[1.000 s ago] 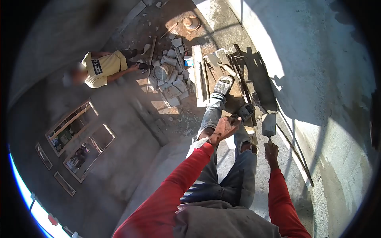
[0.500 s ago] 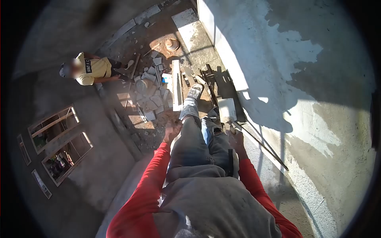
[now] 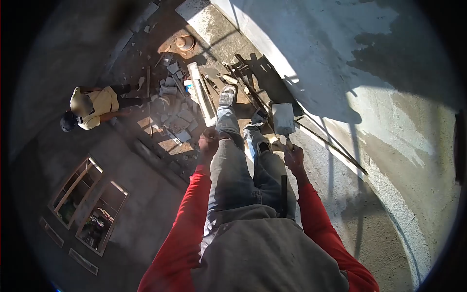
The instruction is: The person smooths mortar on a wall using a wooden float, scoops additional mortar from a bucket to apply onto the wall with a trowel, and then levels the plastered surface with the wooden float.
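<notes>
My right hand is closed around the handle of a trowel. The trowel's wide, pale rectangular blade points away from me, beside my right knee. My left hand is curled closed next to my left thigh; whatever its fingers may hold is hidden. Both arms hang down in red sleeves, on either side of my worn jeans. One sandalled foot is forward on the ground.
Broken slabs and rubble lie ahead on the left, beside a long pale board. Wooden strips lie near the partly wet wall on the right. Beyond are a round clay-coloured object and a co-worker in a yellow shirt.
My view has turned, so the rubble and board sit farther left. My left hand and the trowel in my right hand appear slightly higher. The co-worker's posture has changed, with the head lower.
</notes>
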Demonstrator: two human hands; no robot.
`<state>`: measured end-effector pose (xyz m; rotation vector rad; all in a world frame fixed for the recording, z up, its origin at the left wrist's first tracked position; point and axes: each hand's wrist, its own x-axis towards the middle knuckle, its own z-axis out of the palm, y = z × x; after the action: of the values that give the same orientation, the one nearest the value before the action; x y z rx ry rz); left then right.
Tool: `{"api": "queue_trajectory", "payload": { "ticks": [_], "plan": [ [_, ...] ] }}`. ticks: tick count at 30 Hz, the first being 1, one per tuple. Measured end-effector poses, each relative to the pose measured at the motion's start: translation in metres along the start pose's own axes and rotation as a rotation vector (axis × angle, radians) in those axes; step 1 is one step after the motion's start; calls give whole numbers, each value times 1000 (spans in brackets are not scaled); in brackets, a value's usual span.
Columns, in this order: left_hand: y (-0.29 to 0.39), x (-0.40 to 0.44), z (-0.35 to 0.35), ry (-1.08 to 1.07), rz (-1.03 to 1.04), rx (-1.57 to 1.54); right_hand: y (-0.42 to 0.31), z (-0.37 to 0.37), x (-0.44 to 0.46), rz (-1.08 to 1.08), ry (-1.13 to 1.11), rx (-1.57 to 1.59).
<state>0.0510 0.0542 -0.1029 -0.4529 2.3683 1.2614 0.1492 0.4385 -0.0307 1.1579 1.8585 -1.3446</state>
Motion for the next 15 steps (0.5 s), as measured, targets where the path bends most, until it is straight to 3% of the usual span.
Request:
{"api": "queue_trajectory", "payload": {
  "ticks": [1, 3, 5, 7, 8, 11, 13, 14, 15],
  "plan": [
    [-30, 17, -3, -49, 102, 38, -3, 14, 12, 18, -18, 23],
    [-98, 57, 2, -156, 195, -15, 24, 62, 63, -328, 102, -279],
    [-142, 120, 25, -260, -158, -299, 70, 115, 147, -504, 145, -435],
    [-213, 161, 46, -292, -362, -145, 122, 176, 206, -408, 93, -359],
    [-259, 191, 66, -270, -324, 124, 142, 206, 242, -350, 78, -286],
    [-319, 264, 96, -284, -359, 438, 241, 291, 335, -513, 87, -588],
    [-330, 303, 119, -216, -402, 716, 257, 323, 371, -225, -75, -432],
    [-340, 320, 122, -254, -499, 714, 269, 337, 383, -109, -141, -317],
    [-403, 329, 127, -185, -324, 845, 295, 351, 396, -403, -97, -454]
  ]
}}
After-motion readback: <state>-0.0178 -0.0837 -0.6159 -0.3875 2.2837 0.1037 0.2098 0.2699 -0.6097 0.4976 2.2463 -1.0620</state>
